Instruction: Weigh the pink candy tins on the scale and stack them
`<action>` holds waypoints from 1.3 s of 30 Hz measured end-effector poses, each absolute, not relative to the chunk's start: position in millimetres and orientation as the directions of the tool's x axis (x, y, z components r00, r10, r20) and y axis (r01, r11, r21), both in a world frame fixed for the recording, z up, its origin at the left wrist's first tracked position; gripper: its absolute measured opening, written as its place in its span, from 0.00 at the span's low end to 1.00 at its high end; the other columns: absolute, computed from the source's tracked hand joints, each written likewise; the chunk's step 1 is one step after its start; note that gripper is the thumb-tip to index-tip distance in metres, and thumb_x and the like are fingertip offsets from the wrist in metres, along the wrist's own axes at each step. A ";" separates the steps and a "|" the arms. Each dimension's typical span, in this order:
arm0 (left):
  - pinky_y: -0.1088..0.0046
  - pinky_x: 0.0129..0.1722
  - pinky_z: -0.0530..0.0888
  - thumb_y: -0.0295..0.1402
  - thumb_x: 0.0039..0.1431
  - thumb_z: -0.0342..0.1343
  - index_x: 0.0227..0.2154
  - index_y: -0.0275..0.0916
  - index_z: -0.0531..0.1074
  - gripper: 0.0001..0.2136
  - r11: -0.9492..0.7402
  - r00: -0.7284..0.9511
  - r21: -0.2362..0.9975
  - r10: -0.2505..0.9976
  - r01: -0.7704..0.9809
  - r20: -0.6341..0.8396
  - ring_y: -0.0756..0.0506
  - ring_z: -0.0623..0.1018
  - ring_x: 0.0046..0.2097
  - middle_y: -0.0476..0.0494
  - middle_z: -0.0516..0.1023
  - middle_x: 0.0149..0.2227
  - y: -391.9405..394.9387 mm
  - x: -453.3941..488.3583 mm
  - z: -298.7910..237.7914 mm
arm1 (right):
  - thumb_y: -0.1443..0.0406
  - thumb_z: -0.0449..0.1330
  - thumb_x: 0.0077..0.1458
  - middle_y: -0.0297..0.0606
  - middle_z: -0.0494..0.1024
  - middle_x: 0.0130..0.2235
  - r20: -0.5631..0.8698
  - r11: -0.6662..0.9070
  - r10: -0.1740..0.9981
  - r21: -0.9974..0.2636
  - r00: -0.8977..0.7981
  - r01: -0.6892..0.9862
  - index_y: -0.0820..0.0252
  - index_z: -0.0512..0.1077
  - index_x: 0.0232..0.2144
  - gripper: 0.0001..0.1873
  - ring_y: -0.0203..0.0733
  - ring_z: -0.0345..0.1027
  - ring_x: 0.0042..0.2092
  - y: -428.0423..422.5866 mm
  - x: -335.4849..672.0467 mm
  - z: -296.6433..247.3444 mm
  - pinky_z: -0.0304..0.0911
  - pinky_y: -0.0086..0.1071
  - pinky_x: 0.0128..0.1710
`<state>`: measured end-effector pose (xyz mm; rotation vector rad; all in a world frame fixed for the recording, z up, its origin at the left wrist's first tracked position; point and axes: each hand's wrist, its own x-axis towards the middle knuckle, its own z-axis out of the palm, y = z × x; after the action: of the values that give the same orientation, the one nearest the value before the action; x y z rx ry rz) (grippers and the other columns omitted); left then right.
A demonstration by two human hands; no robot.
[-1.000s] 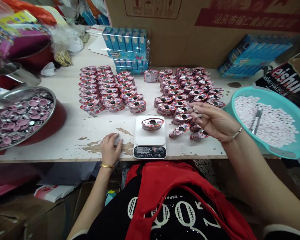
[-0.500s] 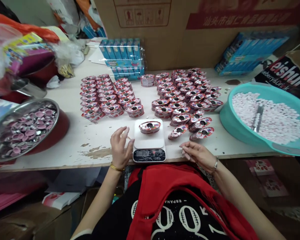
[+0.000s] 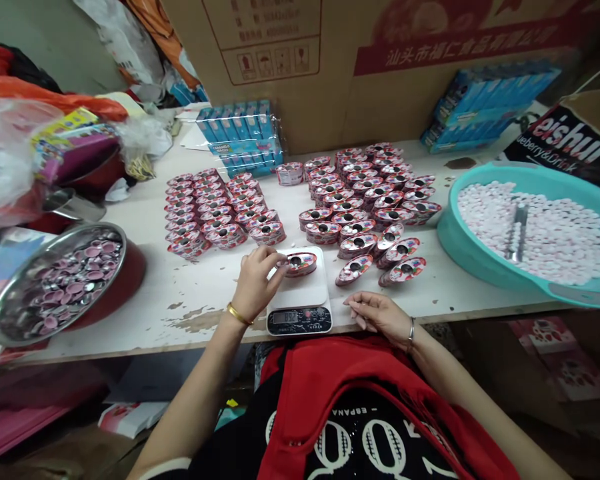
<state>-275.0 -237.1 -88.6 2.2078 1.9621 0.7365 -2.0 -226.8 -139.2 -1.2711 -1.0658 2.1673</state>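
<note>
A white digital kitchen scale [image 3: 300, 293] lies at the table's front edge with a small oval candy container [image 3: 303, 265] on its platform. The container has a red printed rim and a dark round opening in its top. My left hand [image 3: 258, 279] is at the container's left end, thumb and fingertips pinched together there; anything between them is too small to make out. To the right of the scale, low over the table edge, is my right hand [image 3: 379, 313]. Its fingers are curled with thumb and fingertips together, and their contents are hidden.
Rows of similar containers [image 3: 225, 235] stand behind the scale, left and right. A turquoise basin [image 3: 485, 267] of small white candies with a metal scoop is at right. A metal bowl [image 3: 123, 277] of pink-and-silver pieces is at left. Blue packs [image 3: 240, 127] lean against a carton [image 3: 330, 100].
My left hand has moved from beside the scale to the container on it, its fingers coming together. My right hand has shifted slightly toward the scale. The camera view has tilted a little.
</note>
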 end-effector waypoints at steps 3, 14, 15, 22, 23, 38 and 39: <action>0.69 0.40 0.65 0.36 0.61 0.50 0.36 0.39 0.72 0.08 -0.227 0.162 0.382 0.968 0.896 0.194 0.47 0.71 0.39 0.44 0.72 0.36 -228.4 -281.9 -76.6 | 0.52 0.68 0.40 0.31 0.69 0.25 -0.558 -0.639 0.650 -0.769 -0.516 0.027 0.65 0.70 0.33 0.25 0.26 0.56 0.19 -229.3 -4.6 -141.2 0.40 0.23 0.16; 0.70 0.32 0.64 0.29 0.58 0.47 0.33 0.36 0.72 0.08 -0.370 0.365 -0.042 0.926 0.928 -0.093 0.45 0.71 0.35 0.40 0.71 0.33 -209.6 -262.2 -46.1 | 0.53 0.68 0.41 0.30 0.70 0.24 -0.539 -0.657 0.607 -0.754 -0.584 0.013 0.64 0.70 0.34 0.24 0.25 0.56 0.18 -233.3 -18.0 -141.8 0.40 0.22 0.15; 0.70 0.31 0.64 0.28 0.58 0.47 0.32 0.36 0.72 0.08 -0.374 0.369 -0.044 0.925 0.926 -0.095 0.45 0.71 0.35 0.40 0.71 0.33 -208.4 -261.3 -46.4 | 0.53 0.67 0.42 0.30 0.70 0.24 -0.533 -0.661 0.598 -0.750 -0.598 0.008 0.64 0.70 0.34 0.23 0.25 0.56 0.18 -233.6 -20.0 -141.9 0.40 0.21 0.15; 0.73 0.33 0.67 0.28 0.59 0.48 0.31 0.36 0.71 0.07 -0.406 0.384 0.278 0.914 0.870 0.133 0.49 0.71 0.33 0.43 0.71 0.32 -210.1 -269.9 -49.4 | 0.56 0.67 0.46 0.33 0.71 0.26 -0.478 -0.734 0.540 -0.670 -0.693 -0.111 0.66 0.70 0.33 0.20 0.26 0.59 0.21 -233.9 -41.9 -131.1 0.46 0.21 0.14; 0.73 0.34 0.68 0.29 0.59 0.49 0.31 0.36 0.71 0.06 -0.418 0.377 0.358 0.908 0.835 0.183 0.49 0.72 0.34 0.44 0.72 0.32 -213.5 -267.5 -47.6 | 0.55 0.65 0.48 0.35 0.71 0.26 -0.468 -0.760 0.533 -0.632 -0.705 -0.154 0.66 0.70 0.33 0.19 0.27 0.61 0.22 -233.3 -46.5 -127.4 0.49 0.20 0.15; 0.68 0.42 0.69 0.39 0.60 0.51 0.36 0.39 0.73 0.10 -0.247 0.193 0.434 0.967 0.866 0.165 0.47 0.72 0.40 0.44 0.73 0.36 -227.4 -295.6 -69.6 | 0.61 0.65 0.48 0.36 0.71 0.28 -0.532 -0.815 0.559 -0.493 -0.636 -0.304 0.65 0.72 0.34 0.13 0.28 0.58 0.23 -241.6 -34.4 -118.5 0.48 0.21 0.16; 0.68 0.42 0.68 0.39 0.60 0.51 0.36 0.39 0.73 0.10 -0.248 0.195 0.431 0.967 0.867 0.165 0.47 0.71 0.40 0.44 0.73 0.36 -227.1 -295.3 -71.4 | 0.61 0.66 0.47 0.36 0.71 0.28 -0.546 -0.810 0.569 -0.500 -0.615 -0.306 0.65 0.72 0.34 0.14 0.28 0.58 0.23 -242.2 -29.4 -118.2 0.49 0.21 0.17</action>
<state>-295.3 -227.1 -71.4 2.2279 1.7539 0.5953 -29.4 -242.2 -118.2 -0.9855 -0.4958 2.3978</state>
